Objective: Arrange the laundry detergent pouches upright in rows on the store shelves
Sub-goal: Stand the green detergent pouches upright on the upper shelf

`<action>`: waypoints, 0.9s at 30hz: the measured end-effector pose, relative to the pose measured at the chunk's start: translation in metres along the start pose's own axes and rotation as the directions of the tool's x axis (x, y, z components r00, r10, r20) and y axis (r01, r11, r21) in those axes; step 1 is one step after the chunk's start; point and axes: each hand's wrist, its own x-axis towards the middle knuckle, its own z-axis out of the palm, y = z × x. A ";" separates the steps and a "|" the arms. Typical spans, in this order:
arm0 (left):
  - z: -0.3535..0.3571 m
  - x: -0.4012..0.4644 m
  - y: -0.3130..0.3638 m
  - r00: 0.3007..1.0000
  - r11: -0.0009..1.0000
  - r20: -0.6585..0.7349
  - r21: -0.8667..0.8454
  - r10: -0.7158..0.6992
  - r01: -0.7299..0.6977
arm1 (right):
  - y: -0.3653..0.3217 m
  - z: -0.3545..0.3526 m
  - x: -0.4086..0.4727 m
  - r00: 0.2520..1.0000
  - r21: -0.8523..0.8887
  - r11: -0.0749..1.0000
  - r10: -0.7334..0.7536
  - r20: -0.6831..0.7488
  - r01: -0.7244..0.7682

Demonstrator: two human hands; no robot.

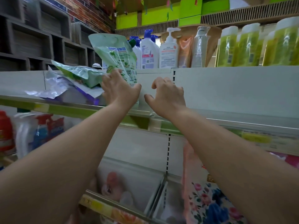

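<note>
A light green detergent pouch [113, 57] stands nearly upright on the upper shelf [226, 120], leaning a little left. My left hand [119, 89] grips its lower part, fingers curled on its face and thumb at its right edge. My right hand [166, 96] hovers just right of the pouch with fingers loosely curled, holding nothing. Left of my left hand, a second green pouch [76, 73] lies flat on top of white and purple pouches [64, 89].
Pump bottles [169, 49] and green liquid bottles [247, 46] stand behind the white back panel. The shelf below holds red and blue detergent bottles [42, 130] at left and a floral pack [208, 202] at right. The shelf's green price rail [72, 109] runs along the front.
</note>
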 end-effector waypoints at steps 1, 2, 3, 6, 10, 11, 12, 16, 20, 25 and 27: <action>-0.002 0.005 -0.006 1.000 1.000 -0.015 -0.010 -0.010 0.010 | -0.001 0.002 0.000 1.000 0.001 1.000 0.007 0.000 -0.007; -0.004 0.010 -0.011 0.999 0.999 -0.020 -0.022 -0.027 0.026 | -0.001 0.004 -0.001 1.000 -0.001 1.000 0.013 0.000 -0.013; -0.005 0.016 -0.017 0.999 0.998 -0.011 -0.035 -0.053 0.053 | 0.000 0.006 -0.001 1.000 -0.002 1.000 0.018 0.000 -0.018; -0.007 0.034 -0.031 0.978 0.981 0.093 -0.031 -0.187 0.191 | 0.001 0.008 -0.001 1.000 0.010 1.000 0.023 -0.003 -0.023; -0.002 0.046 -0.040 0.919 0.948 0.240 0.033 -0.314 0.316 | 0.003 0.009 0.000 1.000 0.003 1.000 0.028 0.000 -0.028; -0.001 0.048 -0.043 0.910 0.945 0.260 0.037 -0.323 0.325 | 0.003 0.010 0.000 0.999 0.007 0.999 0.032 -0.001 -0.032; 0.002 0.050 -0.045 0.903 0.944 0.280 0.044 -0.327 0.328 | 0.003 0.010 0.001 0.999 0.010 0.999 0.035 -0.004 -0.035; 0.010 0.056 -0.053 0.891 0.945 0.318 0.070 -0.325 0.320 | 0.005 0.012 0.001 0.999 0.019 0.999 0.038 -0.022 -0.037; 0.016 0.058 -0.057 0.897 0.949 0.315 0.056 -0.312 0.311 | 0.007 0.013 0.002 0.998 0.030 0.998 0.057 -0.031 -0.056; 0.022 0.056 -0.056 0.925 0.965 0.277 0.042 -0.260 0.258 | 0.006 0.014 0.002 0.998 0.011 0.998 0.057 -0.038 -0.057; 0.025 0.053 -0.054 0.943 0.976 0.249 0.053 -0.219 0.212 | 0.006 0.014 0.001 0.997 0.008 0.998 0.056 -0.046 -0.056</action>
